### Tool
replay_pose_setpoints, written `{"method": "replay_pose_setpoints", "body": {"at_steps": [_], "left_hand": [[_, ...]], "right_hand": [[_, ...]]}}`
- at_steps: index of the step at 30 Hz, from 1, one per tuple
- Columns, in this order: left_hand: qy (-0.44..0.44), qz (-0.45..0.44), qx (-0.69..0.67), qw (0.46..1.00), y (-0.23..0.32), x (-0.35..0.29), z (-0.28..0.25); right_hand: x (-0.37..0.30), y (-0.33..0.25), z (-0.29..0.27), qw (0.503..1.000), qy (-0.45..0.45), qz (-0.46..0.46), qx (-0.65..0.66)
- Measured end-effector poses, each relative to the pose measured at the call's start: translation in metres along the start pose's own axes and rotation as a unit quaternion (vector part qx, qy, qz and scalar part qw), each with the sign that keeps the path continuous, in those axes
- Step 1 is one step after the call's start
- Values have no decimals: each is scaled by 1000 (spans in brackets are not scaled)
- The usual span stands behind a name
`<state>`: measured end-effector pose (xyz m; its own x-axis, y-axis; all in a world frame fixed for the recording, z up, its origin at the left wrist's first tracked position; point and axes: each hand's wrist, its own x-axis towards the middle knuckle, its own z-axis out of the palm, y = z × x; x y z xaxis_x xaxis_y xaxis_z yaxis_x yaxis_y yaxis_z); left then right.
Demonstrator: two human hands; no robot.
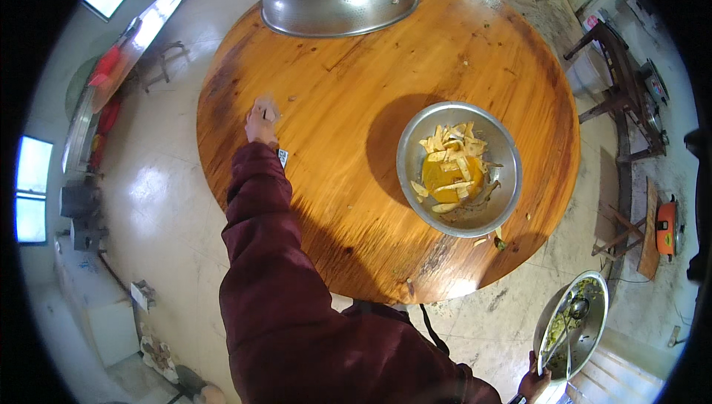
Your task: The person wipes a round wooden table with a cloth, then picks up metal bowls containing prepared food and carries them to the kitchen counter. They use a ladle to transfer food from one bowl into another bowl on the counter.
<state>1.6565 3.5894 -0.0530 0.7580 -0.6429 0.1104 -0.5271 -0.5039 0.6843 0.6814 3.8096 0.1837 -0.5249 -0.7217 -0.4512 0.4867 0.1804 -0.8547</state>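
On the left part of the round wooden table (334, 122), my left hand (260, 125) is low over the surface with its fingers curled. A pale, blurred patch shows at its fingertips; what it is I cannot make out. My right hand (533, 385), down at the lower right, grips the rim of a metal basin (599, 322) tilted beyond the table's edge. Chopped greenish food and a metal ladle (578, 309) are inside that basin. Nearer the table's right side stands another metal bowl (410, 174), holding pale yellow strips (454, 137) and yellow liquid.
A large domed metal cover (341, 0) rests at the table's far edge. Scraps (499, 239) lie beside the bowl. To the right are a dark wooden stool (627, 96), a white bucket (591, 73) and an orange cooker (666, 227) on the floor.
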Motion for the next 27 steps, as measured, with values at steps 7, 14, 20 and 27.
{"method": "replay_pose_setpoints", "body": {"at_steps": [7, 14, 20, 27], "left_hand": [[-151, 285, 50, 945, 58, 25, 39], [-307, 292, -37, 905, 136, -141, 30], [-330, 318, -2, 889, 198, -320, 18], [-65, 171, -23, 983, 190, -384, -22]], "right_hand": [[-4, -5, 12, 997, -66, 46, -4], [35, 7, 16, 992, -71, 95, 38], [111, 11, 31, 992, -89, 70, 48], [230, 0, 134, 961, -220, 161, 38]]}}
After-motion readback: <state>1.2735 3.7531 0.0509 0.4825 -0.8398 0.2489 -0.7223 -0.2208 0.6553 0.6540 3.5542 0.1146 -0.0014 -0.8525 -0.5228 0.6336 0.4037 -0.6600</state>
